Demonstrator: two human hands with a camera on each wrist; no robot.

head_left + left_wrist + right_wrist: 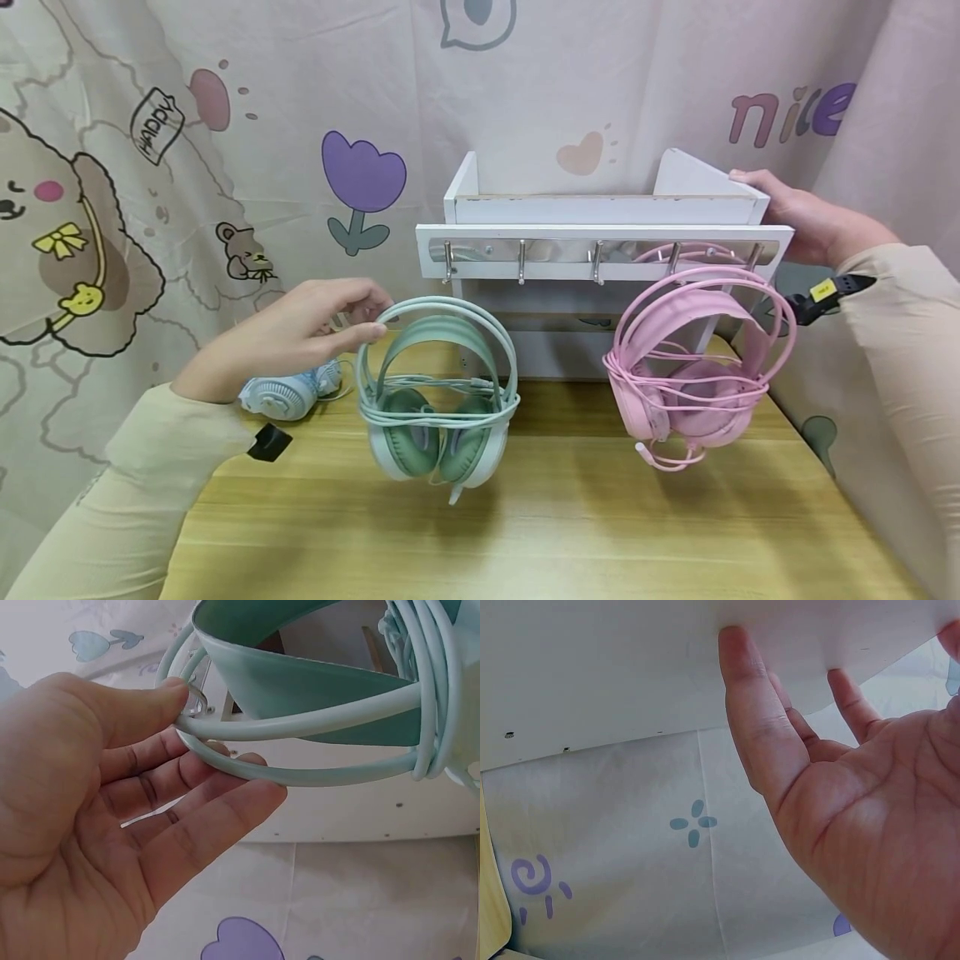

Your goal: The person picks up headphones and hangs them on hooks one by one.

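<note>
Presently left hand [315, 321] pinches green headset [468, 437] by the outer hoop [442, 302], thumb against fingers. Headset hangs over table [525, 542] at that hand's four o'clock, arch up, ear cups [408, 433] at six. From headset, hook rail [562, 251] at one, leftmost hook [448, 260] near twelve. Left hand nearer; right hand [806, 217], fingers extended, touches white rack [615, 210] at two.

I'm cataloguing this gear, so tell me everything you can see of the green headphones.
The mint-green headphones look plastic, with two thin hoops above a broad headband, green padded ear cushions and whitish shells. Their cable is wound around the hoops; a whitish tip points down below. They are held upright, ear cushions low, over the table, in front of the white rack, off its hooks. The left hand pinches the hoops.
</note>
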